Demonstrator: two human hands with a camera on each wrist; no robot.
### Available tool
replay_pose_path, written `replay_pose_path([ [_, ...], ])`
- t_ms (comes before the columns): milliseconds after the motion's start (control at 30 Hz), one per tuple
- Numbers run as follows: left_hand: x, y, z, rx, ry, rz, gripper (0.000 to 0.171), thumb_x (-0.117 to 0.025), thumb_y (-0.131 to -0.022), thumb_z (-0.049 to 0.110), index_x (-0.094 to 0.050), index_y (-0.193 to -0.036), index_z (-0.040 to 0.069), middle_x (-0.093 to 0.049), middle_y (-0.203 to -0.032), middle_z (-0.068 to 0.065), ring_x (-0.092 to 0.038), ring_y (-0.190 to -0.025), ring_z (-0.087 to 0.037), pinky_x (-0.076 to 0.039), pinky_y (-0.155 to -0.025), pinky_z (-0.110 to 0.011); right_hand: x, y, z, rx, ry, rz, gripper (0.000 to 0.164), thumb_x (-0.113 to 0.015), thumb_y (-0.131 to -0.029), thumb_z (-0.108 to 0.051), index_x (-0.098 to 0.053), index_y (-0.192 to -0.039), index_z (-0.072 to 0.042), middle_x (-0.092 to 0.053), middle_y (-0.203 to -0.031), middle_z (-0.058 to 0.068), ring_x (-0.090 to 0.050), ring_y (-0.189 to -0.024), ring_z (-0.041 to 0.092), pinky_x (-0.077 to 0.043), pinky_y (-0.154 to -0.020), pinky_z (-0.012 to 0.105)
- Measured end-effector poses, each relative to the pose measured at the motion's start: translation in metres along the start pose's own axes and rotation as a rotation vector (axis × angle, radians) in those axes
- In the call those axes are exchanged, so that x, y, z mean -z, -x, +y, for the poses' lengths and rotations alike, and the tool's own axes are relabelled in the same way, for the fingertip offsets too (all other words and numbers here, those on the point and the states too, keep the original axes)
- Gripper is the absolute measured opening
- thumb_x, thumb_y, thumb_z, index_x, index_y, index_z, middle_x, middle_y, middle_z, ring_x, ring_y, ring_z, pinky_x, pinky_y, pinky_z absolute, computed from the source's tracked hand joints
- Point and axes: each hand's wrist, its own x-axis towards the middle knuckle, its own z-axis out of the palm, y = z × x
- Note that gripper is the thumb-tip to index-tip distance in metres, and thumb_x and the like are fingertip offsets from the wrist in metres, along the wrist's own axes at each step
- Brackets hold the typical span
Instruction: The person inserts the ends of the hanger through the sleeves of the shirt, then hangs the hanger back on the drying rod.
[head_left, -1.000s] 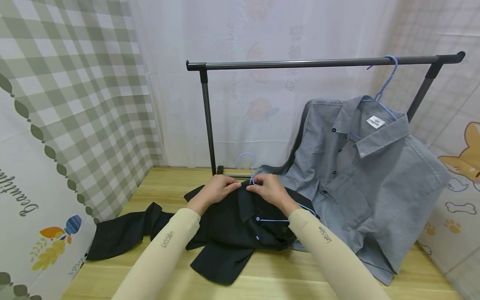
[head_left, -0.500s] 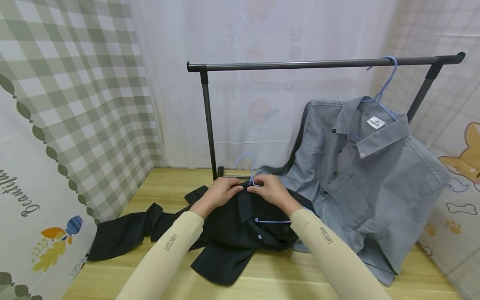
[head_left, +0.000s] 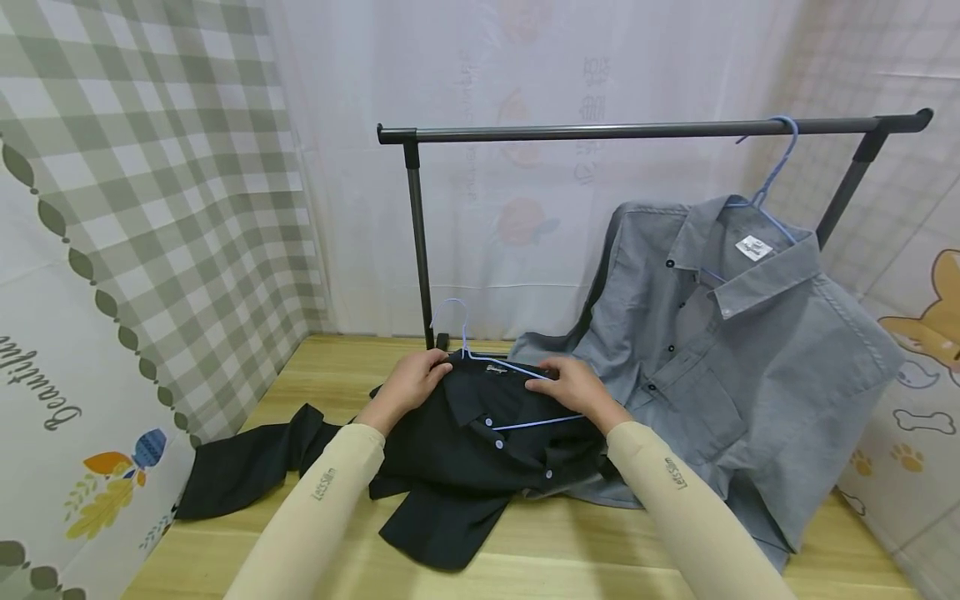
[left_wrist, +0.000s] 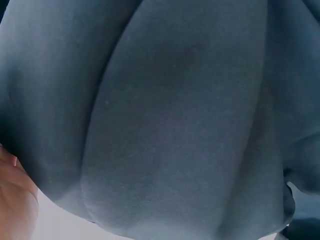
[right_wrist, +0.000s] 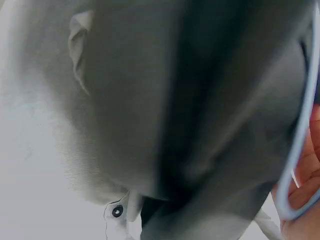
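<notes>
A black shirt (head_left: 457,462) lies on the table with a light blue hanger (head_left: 536,423) inside it. The hanger's hook stands up out of the collar. My left hand (head_left: 408,387) pinches the collar on the left. On the right side, my right hand (head_left: 581,392) grips the shirt's opposite edge beside the hanger's arm. The neck opening is spread and shows an inside label. Dark cloth fills most of the left wrist view, with part of the left hand (left_wrist: 17,205) at its edge. A hanger end (right_wrist: 295,185) crosses the right wrist view before the fingers.
A grey shirt (head_left: 780,375) hangs on another blue hanger (head_left: 780,162) from the dark rack's bar (head_left: 585,132). Its lower part rests on the wooden table (head_left: 285,550), close to my right arm. The black shirt's sleeve (head_left: 243,467) stretches left toward the checked curtain (head_left: 165,167).
My right hand has moved right and my left hand slightly left, opening the collar. The hanger's hook has shifted left, and the label inside the neck has come into view.
</notes>
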Motion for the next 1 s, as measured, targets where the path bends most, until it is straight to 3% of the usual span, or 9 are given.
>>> replay_pose_path([
  [133,0.003,0.003,-0.009,0.033,0.010,0.031,0.018,-0.056,-0.103,0.015,-0.066,-0.109,0.002,-0.068,-0.100,-0.014,-0.062,-0.088,-0.029,-0.048,-0.083,-0.045,-0.003,0.003,0.000,-0.029,0.032,0.092,0.045,-0.074,-0.090,-0.035,-0.068,-0.123,-0.005,-0.067,-0.118,0.013,-0.063,-0.107,0.032,-0.047,-0.092,0.049],
  [267,0.005,0.003,-0.012,0.055,0.019,0.100,0.017,-0.056,-0.102,0.015,-0.066,-0.107,0.002,-0.068,-0.096,-0.013,-0.062,-0.084,-0.028,-0.048,-0.080,-0.045,-0.012,0.006,-0.005,0.015,0.155,0.295,0.047,-0.078,-0.087,-0.028,-0.065,-0.127,-0.008,-0.065,-0.117,0.014,-0.061,-0.106,0.034,-0.045,-0.092,0.052],
  [467,0.012,0.002,-0.005,0.098,0.027,0.163,0.017,-0.057,-0.102,0.016,-0.066,-0.104,0.002,-0.069,-0.095,-0.014,-0.062,-0.085,-0.031,-0.048,-0.081,-0.047,-0.024,0.009,-0.011,0.255,0.273,0.690,0.033,-0.086,-0.078,-0.016,-0.068,-0.104,-0.007,-0.059,-0.106,0.016,-0.057,-0.095,0.037,-0.042,-0.082,0.052],
  [533,0.013,0.001,-0.003,0.110,0.028,0.168,0.018,-0.057,-0.102,0.017,-0.066,-0.105,0.001,-0.069,-0.097,-0.015,-0.063,-0.087,-0.032,-0.048,-0.082,-0.047,-0.026,0.010,-0.013,0.378,0.313,0.744,0.024,-0.086,-0.078,-0.016,-0.069,-0.092,-0.007,-0.060,-0.098,0.013,-0.058,-0.088,0.035,-0.044,-0.076,0.050],
  [633,0.015,-0.001,0.001,0.131,0.042,0.172,0.019,-0.057,-0.102,0.017,-0.067,-0.106,0.001,-0.069,-0.098,-0.015,-0.063,-0.089,-0.033,-0.048,-0.083,-0.047,-0.030,0.015,-0.020,0.537,0.404,0.663,0.017,-0.085,-0.079,-0.021,-0.072,-0.082,-0.011,-0.063,-0.082,0.006,-0.061,-0.075,0.029,-0.046,-0.066,0.045],
  [700,0.015,-0.001,0.003,0.135,0.050,0.170,0.019,-0.057,-0.102,0.018,-0.067,-0.105,0.001,-0.069,-0.098,-0.015,-0.063,-0.089,-0.032,-0.048,-0.083,-0.046,-0.034,0.021,-0.026,0.540,0.479,0.540,0.022,-0.083,-0.081,-0.032,-0.073,-0.077,-0.013,-0.062,-0.073,0.001,-0.061,-0.067,0.024,-0.047,-0.061,0.041],
  [767,0.015,-0.002,0.005,0.134,0.057,0.170,0.019,-0.057,-0.102,0.018,-0.067,-0.105,0.002,-0.069,-0.097,-0.014,-0.062,-0.088,-0.031,-0.048,-0.083,-0.046,-0.040,0.026,-0.032,0.460,0.546,0.443,0.032,-0.080,-0.082,-0.044,-0.073,-0.076,-0.014,-0.063,-0.070,0.001,-0.061,-0.065,0.023,-0.047,-0.059,0.039],
  [867,0.015,-0.003,0.009,0.121,0.066,0.171,0.019,-0.057,-0.103,0.018,-0.066,-0.102,0.002,-0.067,-0.093,-0.013,-0.060,-0.084,-0.029,-0.047,-0.080,-0.044,-0.049,0.030,-0.039,0.260,0.618,0.353,0.050,-0.071,-0.083,-0.061,-0.070,-0.074,-0.011,-0.063,-0.069,0.004,-0.062,-0.066,0.026,-0.048,-0.059,0.040],
  [1000,0.017,-0.003,0.018,0.087,0.075,0.192,0.017,-0.057,-0.102,0.018,-0.064,-0.097,0.003,-0.063,-0.084,-0.010,-0.056,-0.078,-0.027,-0.045,-0.075,-0.041,-0.055,0.029,-0.048,0.069,0.569,0.284,0.062,-0.062,-0.086,-0.067,-0.062,-0.065,-0.009,-0.058,-0.061,0.007,-0.059,-0.059,0.027,-0.046,-0.053,0.040],
])
